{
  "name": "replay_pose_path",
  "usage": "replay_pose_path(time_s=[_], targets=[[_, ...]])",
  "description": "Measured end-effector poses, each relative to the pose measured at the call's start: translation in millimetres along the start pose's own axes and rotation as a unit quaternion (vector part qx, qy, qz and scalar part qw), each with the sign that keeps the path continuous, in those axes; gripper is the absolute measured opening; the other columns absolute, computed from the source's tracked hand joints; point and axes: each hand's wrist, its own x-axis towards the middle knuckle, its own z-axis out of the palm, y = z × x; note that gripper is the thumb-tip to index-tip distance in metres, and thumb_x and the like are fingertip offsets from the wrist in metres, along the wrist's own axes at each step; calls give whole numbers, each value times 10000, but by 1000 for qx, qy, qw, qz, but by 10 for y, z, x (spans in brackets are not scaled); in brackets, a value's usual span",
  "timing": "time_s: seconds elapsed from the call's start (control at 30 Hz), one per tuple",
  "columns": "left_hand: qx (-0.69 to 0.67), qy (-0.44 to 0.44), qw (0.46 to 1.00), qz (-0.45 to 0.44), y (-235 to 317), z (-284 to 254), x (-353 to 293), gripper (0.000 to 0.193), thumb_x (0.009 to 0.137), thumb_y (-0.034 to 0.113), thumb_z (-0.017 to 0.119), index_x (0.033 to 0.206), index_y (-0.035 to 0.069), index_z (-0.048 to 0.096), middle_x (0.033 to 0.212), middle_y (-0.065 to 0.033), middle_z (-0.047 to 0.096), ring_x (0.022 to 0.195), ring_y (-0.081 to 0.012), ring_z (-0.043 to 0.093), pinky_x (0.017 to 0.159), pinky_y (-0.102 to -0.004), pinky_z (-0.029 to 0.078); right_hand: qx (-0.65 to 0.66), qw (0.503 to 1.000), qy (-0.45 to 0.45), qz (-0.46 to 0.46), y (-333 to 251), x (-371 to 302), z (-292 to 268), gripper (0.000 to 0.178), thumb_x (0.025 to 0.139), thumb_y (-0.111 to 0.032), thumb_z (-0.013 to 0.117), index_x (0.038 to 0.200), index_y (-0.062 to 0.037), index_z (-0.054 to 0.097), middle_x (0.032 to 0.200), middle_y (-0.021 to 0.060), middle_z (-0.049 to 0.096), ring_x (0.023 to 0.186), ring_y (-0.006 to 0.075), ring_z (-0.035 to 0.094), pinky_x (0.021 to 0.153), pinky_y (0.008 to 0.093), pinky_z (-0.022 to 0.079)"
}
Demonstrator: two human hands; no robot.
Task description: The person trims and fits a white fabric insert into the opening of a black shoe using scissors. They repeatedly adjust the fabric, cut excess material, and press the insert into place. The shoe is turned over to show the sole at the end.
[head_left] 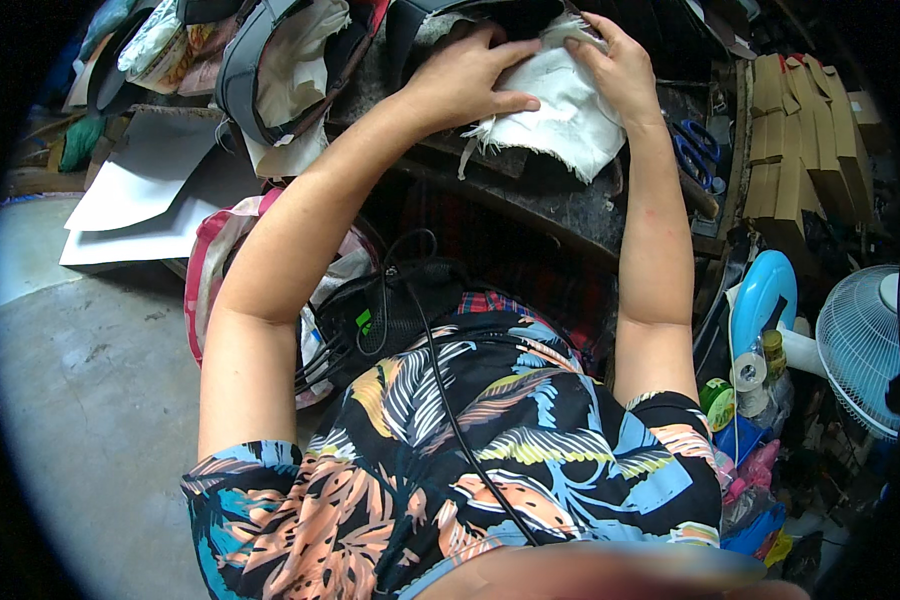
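Observation:
A frayed white cloth (560, 110) lies on the dark workbench (560, 225) in front of me, below a black curved piece (510, 15) at the top edge. My left hand (465, 80) rests at the cloth's left side, thumb and fingers spread apart; some fingertips are hidden behind the cloth and the black piece. At the cloth's upper right, my right hand (618, 70) pinches its edge between thumb and fingers. Blue-handled scissors (697, 152) lie on the bench, right of my right wrist.
Black bands with pale lining (255, 75) are piled at the upper left, above white sheets (155, 185). A pink-rimmed bag (205, 260) stands under my left arm. Folded brown cartons (800, 130), a white fan (860, 345) and a blue round object (763, 295) are on the right.

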Motion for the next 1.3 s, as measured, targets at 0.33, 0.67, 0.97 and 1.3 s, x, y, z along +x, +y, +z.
replay_pose_path(time_s=[0.33, 0.67, 0.97, 1.3], targets=[[-110, -13, 993, 46, -131, 36, 47, 576, 889, 221, 695, 1424, 170, 487, 1217, -112, 671, 1076, -308, 658, 951, -398, 522, -121, 984, 124, -27, -289, 7, -88, 464, 811, -179, 713, 1257, -84, 630, 910, 114, 685, 864, 302, 654, 797, 408, 516], [-145, -35, 989, -16, -72, -8, -13, 787, 887, 242, 687, 1529, 50, 273, 1357, -105, 608, 1206, -359, 584, 1037, -396, 441, -125, 959, -31, -251, -449, -511, -227, 438, 905, -255, 676, 1311, -106, 604, 1223, 151, 655, 1159, 310, 615, 971, 404, 499], [-254, -60, 963, -63, -174, 12, 60, 635, 914, 133, 593, 1494, 31, 359, 1341, -143, 615, 1228, -282, 580, 1051, -344, 418, -215, 940, -139, -227, -255, -1059, -562, 496, 864, -300, 667, 1332, -146, 614, 1378, 78, 589, 1342, 267, 490, 1160, 472, 331], [-175, -48, 982, -43, -115, 40, 39, 625, 878, 85, 550, 1481, 86, 386, 1344, -136, 610, 1208, -329, 590, 1047, -384, 434, -208, 933, -70, -284, -237, -1129, -522, 331, 865, -38, 625, 1170, -136, 707, 1158, 63, 718, 1145, 242, 659, 1083, 446, 441]])
